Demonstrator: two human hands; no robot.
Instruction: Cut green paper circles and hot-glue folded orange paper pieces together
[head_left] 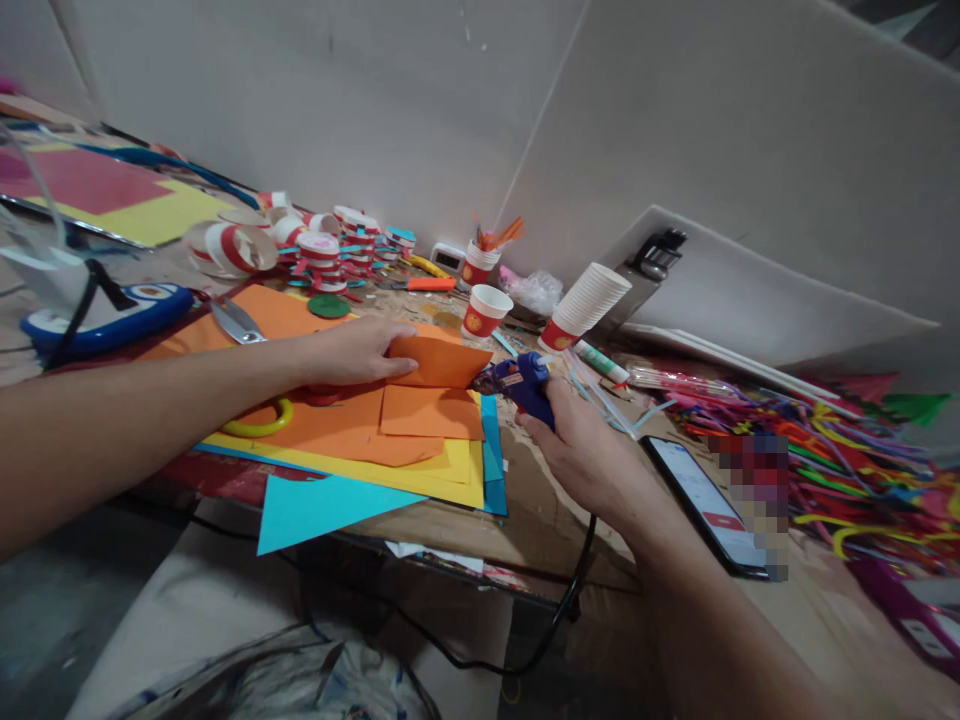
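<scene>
In my left hand (pixel 371 350) is a curved piece of orange paper (pixel 442 362), pinched at its left end between thumb and fingers. My right hand (pixel 574 430) grips a dark blue hot glue gun (pixel 529 385), its nozzle at the right end of that paper; whether they touch I cannot tell. Under the hands lies a stack of orange, yellow and blue sheets (pixel 360 425), with a smaller orange rectangle (pixel 433 412) on top. Scissors with metal blades (pixel 237 321) and a yellow handle (pixel 259 420) rest on the sheets, partly behind my left forearm.
Behind the hands stand a paper cup (pixel 486 312), a leaning cup stack (pixel 589 305) and several decorated cup pieces (pixel 322 262). A phone (pixel 701 505) lies right of my right hand, beside many pipe cleaners (pixel 825 470). The glue gun's black cord (pixel 577 580) hangs over the table edge.
</scene>
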